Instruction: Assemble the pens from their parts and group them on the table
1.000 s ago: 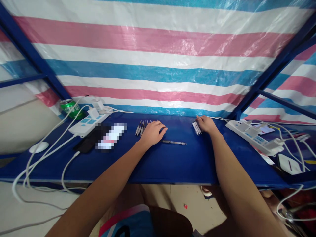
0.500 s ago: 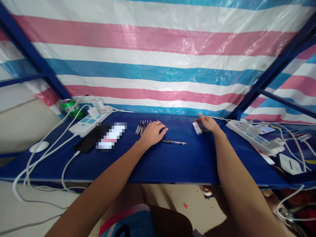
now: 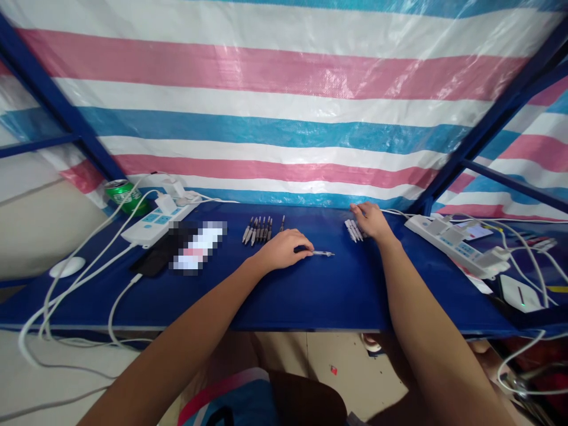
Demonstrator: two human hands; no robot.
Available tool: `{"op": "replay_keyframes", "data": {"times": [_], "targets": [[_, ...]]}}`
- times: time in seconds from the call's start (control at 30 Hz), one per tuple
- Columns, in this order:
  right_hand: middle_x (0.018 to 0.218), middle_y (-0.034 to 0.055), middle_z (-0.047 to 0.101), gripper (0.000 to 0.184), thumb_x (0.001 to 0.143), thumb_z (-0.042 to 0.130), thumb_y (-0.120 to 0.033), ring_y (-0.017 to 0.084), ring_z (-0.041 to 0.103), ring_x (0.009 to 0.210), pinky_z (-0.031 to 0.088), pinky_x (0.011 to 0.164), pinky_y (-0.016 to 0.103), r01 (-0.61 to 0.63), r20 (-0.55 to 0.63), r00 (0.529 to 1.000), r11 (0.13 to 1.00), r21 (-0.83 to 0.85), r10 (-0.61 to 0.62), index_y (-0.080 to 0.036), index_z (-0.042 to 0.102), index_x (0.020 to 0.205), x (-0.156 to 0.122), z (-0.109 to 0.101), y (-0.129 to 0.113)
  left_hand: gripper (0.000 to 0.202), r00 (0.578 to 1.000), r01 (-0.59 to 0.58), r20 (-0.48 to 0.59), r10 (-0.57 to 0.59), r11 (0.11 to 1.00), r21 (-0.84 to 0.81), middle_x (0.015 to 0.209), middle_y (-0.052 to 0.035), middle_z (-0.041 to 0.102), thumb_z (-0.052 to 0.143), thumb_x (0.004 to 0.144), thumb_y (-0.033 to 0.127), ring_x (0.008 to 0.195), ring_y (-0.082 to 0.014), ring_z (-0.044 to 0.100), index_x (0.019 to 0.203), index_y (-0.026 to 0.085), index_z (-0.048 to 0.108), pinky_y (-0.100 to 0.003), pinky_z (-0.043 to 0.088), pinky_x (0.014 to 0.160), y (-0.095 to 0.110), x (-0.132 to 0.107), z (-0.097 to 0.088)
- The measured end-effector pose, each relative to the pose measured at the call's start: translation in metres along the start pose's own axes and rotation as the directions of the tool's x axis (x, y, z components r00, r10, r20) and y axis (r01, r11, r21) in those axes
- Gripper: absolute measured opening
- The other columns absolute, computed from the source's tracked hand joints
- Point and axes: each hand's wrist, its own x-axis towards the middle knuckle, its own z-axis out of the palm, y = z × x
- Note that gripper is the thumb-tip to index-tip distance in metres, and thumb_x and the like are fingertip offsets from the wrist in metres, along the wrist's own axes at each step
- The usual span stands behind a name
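- My left hand (image 3: 281,249), fingers curled, closes on a silver-tipped pen (image 3: 322,253) on the blue table cover (image 3: 310,296)
- My right hand (image 3: 371,222), open, fingers spread, touches a bunch of white pens (image 3: 352,231)
- Farther off, a row of dark pens (image 3: 258,229) lies side by side, well left of the bunch

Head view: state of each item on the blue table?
Left hand: over the pen, grip unclear
Slim silver-tipped pen: flat, one end under left hand
Dark pen row: side by side, untouched
Right hand: fingers spread, resting on pens
White pen bunch: flat, touching right hand
White power strip: plugs inserted
Green metal can: on its side
White router: green light on
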Motion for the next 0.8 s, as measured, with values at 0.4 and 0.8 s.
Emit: {"op": "replay_keyframes", "data": {"times": [0.4,0.8], "targets": [[0.083,0.0027,0.074,0.047,0.093,0.068,-0.069,0.017,0.065,0.065,0.055,0.063,0.032,-0.024,0.342,0.872,0.667,0.745,-0.351,-0.024,0.074,0.101,-0.037,0.012,-0.117,0.025,0.942,0.129,-0.307,-0.135,0.991,-0.041,0.122,-0.009,0.073,0.058,0.106,0.034,0.102,-0.021,0.072,0.124,0.023,0.07,-0.036,0.059,0.092,-0.009,-0.004,-0.005],[0.086,0.0049,0.077,0.041,0.083,0.081,-0.061,0.018,0.069,0.071,0.057,0.062,0.032,-0.082,0.3,0.923,0.636,0.768,-0.243,-0.023,0.075,0.098,-0.029,0.005,-0.105,0.031,0.954,0.192,-0.256,-0.153,0.972,0.135,0.114,-0.0057,0.08,0.055,0.108,0.04,0.103,-0.0248,0.074,0.123,0.026,0.078,-0.038,0.055,0.094,-0.022,-0.006,-0.008]]}}
